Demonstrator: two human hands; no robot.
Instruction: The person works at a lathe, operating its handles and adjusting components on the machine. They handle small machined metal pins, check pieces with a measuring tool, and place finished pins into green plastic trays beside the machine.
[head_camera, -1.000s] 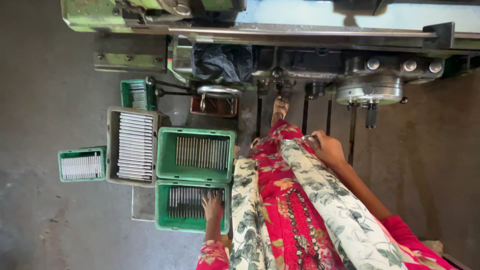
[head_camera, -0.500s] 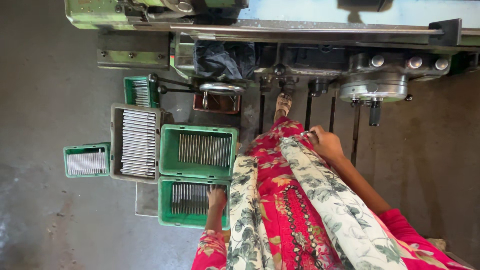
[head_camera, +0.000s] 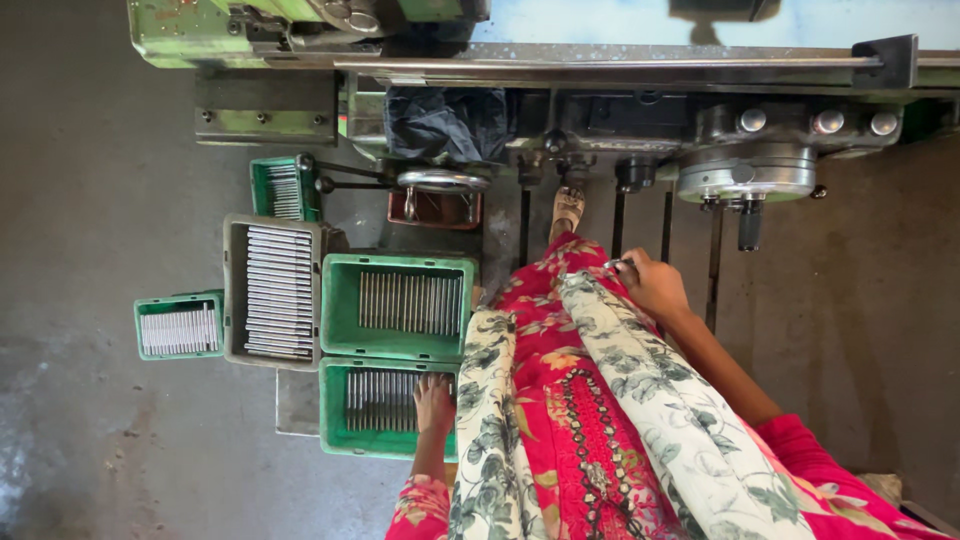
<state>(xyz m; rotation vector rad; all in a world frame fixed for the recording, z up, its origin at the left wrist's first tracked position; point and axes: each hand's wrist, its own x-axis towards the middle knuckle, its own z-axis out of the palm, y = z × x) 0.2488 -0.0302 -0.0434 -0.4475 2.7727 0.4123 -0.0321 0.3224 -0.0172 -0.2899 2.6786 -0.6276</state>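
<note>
Since a moment ago our left hand (head_camera: 434, 396) has settled lower into the near green crate (head_camera: 335, 420), and the view has drifted a little to the right. That hand lies flat on the row of metal rods (head_camera: 380, 400) inside, fingers stretched out over them; we cannot tell whether any rod is gripped. Our right hand (head_camera: 652, 285) rests on our lap at the patterned scarf (head_camera: 640, 370), its fingers curled (something small and metallic seems pinched there, too small to make out). A second green crate (head_camera: 400, 303) of rods sits just beyond the first, beside a grey tray (head_camera: 272, 292), all on the floor below the green machine (head_camera: 600, 100).
</note>
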